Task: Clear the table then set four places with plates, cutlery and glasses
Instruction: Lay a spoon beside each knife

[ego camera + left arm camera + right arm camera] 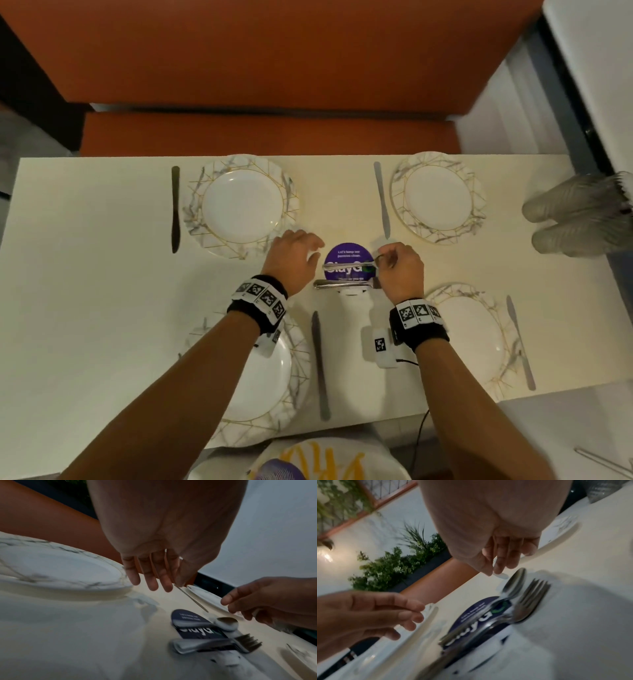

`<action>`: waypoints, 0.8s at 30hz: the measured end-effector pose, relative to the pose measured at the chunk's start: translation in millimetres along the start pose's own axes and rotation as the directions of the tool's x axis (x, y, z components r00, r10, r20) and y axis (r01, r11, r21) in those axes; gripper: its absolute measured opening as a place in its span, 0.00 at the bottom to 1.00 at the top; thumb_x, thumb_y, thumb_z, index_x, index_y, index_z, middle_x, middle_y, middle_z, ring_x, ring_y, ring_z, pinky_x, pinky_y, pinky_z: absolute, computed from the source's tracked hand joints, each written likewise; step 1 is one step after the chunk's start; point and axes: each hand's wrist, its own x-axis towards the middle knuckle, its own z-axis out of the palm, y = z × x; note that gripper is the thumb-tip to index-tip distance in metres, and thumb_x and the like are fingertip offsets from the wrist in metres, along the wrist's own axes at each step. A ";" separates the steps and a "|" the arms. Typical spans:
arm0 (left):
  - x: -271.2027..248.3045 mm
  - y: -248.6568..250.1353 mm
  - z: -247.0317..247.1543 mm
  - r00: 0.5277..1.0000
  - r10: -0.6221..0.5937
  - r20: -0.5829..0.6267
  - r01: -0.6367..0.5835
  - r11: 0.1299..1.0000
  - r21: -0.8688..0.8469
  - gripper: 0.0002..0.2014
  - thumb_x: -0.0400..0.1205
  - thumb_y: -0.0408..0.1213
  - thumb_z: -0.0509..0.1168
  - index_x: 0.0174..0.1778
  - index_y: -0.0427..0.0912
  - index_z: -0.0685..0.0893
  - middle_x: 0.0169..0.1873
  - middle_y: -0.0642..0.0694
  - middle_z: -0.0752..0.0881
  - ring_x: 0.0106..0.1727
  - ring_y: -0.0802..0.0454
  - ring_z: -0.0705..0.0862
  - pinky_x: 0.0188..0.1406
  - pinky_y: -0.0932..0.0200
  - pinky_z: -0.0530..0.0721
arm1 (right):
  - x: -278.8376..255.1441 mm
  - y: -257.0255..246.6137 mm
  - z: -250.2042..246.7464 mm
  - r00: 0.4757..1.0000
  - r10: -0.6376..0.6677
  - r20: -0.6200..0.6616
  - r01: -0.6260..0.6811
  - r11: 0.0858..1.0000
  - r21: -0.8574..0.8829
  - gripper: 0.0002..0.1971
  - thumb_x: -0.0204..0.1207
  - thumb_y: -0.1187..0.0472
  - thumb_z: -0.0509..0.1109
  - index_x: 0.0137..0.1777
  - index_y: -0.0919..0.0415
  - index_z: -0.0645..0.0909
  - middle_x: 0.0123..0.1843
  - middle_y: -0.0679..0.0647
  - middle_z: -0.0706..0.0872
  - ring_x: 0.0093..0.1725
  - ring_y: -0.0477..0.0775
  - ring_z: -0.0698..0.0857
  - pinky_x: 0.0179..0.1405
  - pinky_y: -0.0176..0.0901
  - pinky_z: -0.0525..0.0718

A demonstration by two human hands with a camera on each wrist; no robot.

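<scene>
Where the table [85,308] edge comes nearest us, we count two marble-rimmed plates, the near left plate [263,383] partly under our left forearm and the near right plate [476,339] beside our right wrist, each with one knife just to its right: near left knife [320,366], near right knife [520,342]. Past these, at the middle of the table, a bundle of forks [342,283] lies across the near edge of a round purple sticker [346,265]; how many forks we cannot tell. Our right hand [399,269] has its fingers curled at the bowl end of a spoon [349,264] lying over the sticker. Our left hand [296,258] hovers beside it, fingers loosely spread, holding nothing. Farther off sit two more plates, far left plate [241,205] and far right plate [438,197], each with one knife just to its left: far left knife [175,209], far right knife [382,200]. Two stacks of clear cups [579,216] lie on their sides at the table's right end.
</scene>
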 end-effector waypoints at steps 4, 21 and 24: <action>14.2 31.8 32.2 0.995 -0.013 0.103 0.010 0.999 0.032 0.12 0.87 0.39 0.65 0.64 0.47 0.88 0.59 0.47 0.89 0.61 0.43 0.82 0.63 0.45 0.78 | 18.8 24.7 -13.5 0.995 0.085 0.049 -0.073 0.976 -0.203 0.12 0.78 0.56 0.73 0.60 0.57 0.83 0.56 0.58 0.85 0.58 0.61 0.81 0.58 0.58 0.84; 38.3 96.6 35.7 0.971 -0.191 0.143 0.204 0.975 -0.086 0.14 0.89 0.33 0.57 0.57 0.41 0.89 0.50 0.42 0.89 0.52 0.41 0.84 0.56 0.44 0.84 | 65.4 -14.7 -51.8 0.962 -0.218 0.164 0.186 0.964 0.192 0.05 0.82 0.68 0.69 0.53 0.65 0.86 0.39 0.47 0.84 0.40 0.45 0.82 0.37 0.19 0.75; 37.9 104.8 24.2 0.969 -0.236 0.072 0.246 0.926 -0.284 0.13 0.89 0.31 0.59 0.53 0.39 0.91 0.46 0.44 0.90 0.46 0.47 0.87 0.50 0.53 0.85 | 75.9 -33.9 -66.4 0.946 -0.305 0.107 0.274 0.933 0.236 0.05 0.82 0.67 0.70 0.54 0.63 0.87 0.44 0.51 0.87 0.43 0.47 0.84 0.40 0.23 0.75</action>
